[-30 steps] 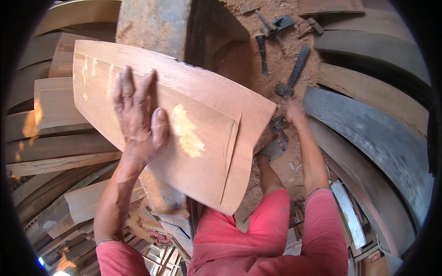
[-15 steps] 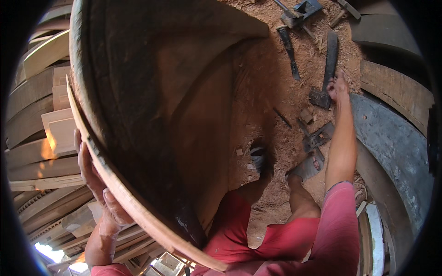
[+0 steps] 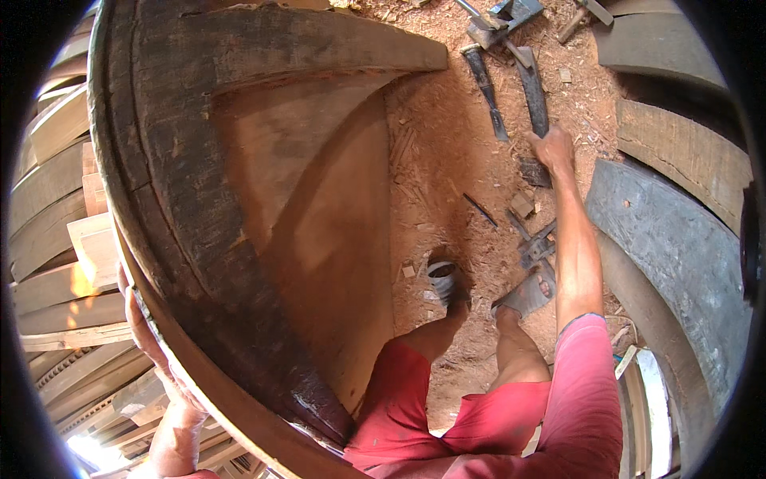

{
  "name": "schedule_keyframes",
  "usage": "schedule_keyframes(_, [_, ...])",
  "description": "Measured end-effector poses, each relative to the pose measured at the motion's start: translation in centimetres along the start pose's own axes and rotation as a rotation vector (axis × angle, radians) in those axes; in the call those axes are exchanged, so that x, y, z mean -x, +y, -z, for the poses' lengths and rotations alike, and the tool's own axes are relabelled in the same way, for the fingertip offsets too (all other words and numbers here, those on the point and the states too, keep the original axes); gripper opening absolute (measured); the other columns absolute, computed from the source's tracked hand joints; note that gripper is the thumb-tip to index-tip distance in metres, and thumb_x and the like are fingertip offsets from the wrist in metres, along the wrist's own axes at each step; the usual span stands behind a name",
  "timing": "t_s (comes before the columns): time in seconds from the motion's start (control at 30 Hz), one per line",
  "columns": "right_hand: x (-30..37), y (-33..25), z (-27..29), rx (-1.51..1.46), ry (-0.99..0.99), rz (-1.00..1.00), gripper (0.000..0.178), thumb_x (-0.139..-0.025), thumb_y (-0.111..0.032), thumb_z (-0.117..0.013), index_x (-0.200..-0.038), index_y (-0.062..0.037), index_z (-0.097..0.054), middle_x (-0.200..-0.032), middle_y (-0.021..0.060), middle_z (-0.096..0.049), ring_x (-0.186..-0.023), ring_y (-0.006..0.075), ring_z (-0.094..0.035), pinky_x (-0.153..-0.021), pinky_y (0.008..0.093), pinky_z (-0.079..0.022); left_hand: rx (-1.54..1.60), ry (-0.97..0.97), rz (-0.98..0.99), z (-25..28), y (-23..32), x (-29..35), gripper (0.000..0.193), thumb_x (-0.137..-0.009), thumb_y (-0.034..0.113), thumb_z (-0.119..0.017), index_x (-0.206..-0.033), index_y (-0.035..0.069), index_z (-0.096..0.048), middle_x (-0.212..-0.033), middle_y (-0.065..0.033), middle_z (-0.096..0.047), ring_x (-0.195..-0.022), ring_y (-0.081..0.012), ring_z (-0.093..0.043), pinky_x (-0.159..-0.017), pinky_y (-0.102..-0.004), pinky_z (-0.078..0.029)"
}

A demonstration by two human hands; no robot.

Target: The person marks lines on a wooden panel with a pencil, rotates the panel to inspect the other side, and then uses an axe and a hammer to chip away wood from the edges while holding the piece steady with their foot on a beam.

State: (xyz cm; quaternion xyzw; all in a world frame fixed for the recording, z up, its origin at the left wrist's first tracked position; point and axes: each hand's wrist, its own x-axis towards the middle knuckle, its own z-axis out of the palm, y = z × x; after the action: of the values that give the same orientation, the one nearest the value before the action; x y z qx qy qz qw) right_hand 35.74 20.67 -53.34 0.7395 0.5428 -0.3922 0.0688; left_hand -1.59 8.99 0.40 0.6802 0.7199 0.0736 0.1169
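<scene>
A large curved wooden panel (image 3: pixel 335 263) with a thick dark frame leans across my left side. My left hand (image 3: pixel 148 339) holds its outer rim, the fingers lying along the edge and partly hidden behind it. On the shavings-covered ground to the right, a hammer-like tool (image 3: pixel 533 92) has a long dark handle and a blocky dark head. My right hand (image 3: pixel 552 150) is closed around its handle near the head. A dark chisel-like tool (image 3: pixel 484 88) lies just left of it.
Farther off sits a blue metal vise-like tool (image 3: pixel 517 14), beside a hammer (image 3: pixel 581 20). Nearer my feet are a small wood block (image 3: pixel 523 204), a dark metal clamp-like piece (image 3: pixel 538 247) and a thin dark rod (image 3: pixel 479 210). Curved boards (image 3: pixel 682 148) line the right; stacked planks (image 3: pixel 56 188) fill the left.
My right hand has gone from reaching beside the hammer-like tool to gripping its handle. The panel has tilted outward to the left, with my left hand moving down along its rim.
</scene>
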Motion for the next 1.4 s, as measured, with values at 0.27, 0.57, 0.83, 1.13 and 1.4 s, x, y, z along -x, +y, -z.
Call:
schedule_keyframes(0.27, [0.9, -0.8, -2.1, -0.187, 0.119, -0.126, 0.051, -0.082, -0.028, -0.074, -0.115, 0.0081, -0.059, -0.107, 0.0308, -0.069, -0.101, 0.0457, -0.068, -0.089, 0.0494, -0.054, -0.011, -0.021, 0.028, -0.6, 0.1, 0.3, 0.083, -0.101, 0.058, -0.036, -0.158, 0.000, -0.021, -0.165, -0.0238, -0.017, -0.154, -0.0365, -0.018, -0.124, -0.0503, -0.016])
schedule_keyframes(0.57, [1.9, -10.1, -3.4, -0.271, 0.077, 0.083, 0.052, -0.083, -0.031, -0.074, -0.122, 0.0013, -0.063, -0.112, 0.0282, -0.069, -0.107, 0.0458, -0.067, -0.093, 0.0512, -0.053, -0.014, -0.034, 0.029, -0.3, 0.0, 0.3, 0.084, -0.101, 0.060, -0.037, -0.159, 0.001, -0.021, -0.166, -0.0218, -0.016, -0.154, -0.0345, -0.018, -0.125, -0.0492, -0.017])
schedule_keyframes(0.83, [2.3, -9.9, -6.2, -0.255, 0.015, 0.035, 0.040, -0.082, -0.033, -0.075, -0.104, 0.0012, -0.071, -0.097, 0.0267, -0.072, -0.097, 0.0430, -0.071, -0.086, 0.0479, -0.056, -0.008, -0.026, 0.060, 0.6, 0.2, 1.5, 0.085, -0.101, 0.062, -0.038, -0.160, 0.002, -0.021, -0.167, -0.0201, -0.016, -0.154, -0.0327, -0.018, -0.125, -0.0482, -0.018])
schedule_keyframes(1.13, [23.6, -7.4, 7.1, -1.049, -0.412, 0.091, 0.037, -0.072, -0.009, -0.088, -0.102, -0.0046, -0.067, -0.082, 0.0001, -0.067, -0.074, 0.0137, -0.065, -0.071, 0.0331, -0.054, -0.099, -0.003, -0.192, 0.6, -0.3, 0.6, 0.066, -0.100, 0.037, -0.039, -0.151, -0.004, -0.038, -0.161, -0.0388, -0.016, -0.151, -0.0507, -0.013, -0.120, -0.0590, -0.011])
schedule_keyframes(1.4, [43.2, -8.1, 21.5, -1.151, -0.396, 0.290, 0.036, -0.077, -0.012, -0.087, -0.104, -0.0062, -0.064, -0.093, 0.0021, -0.066, -0.082, 0.0111, -0.063, -0.075, 0.0291, -0.053, -0.128, 0.020, -0.041, 1.3, 0.8, 1.5, 0.066, -0.092, 0.028, -0.053, -0.154, 0.010, -0.040, -0.161, -0.0359, -0.020, -0.150, -0.0537, -0.015, -0.121, -0.0617, -0.008])
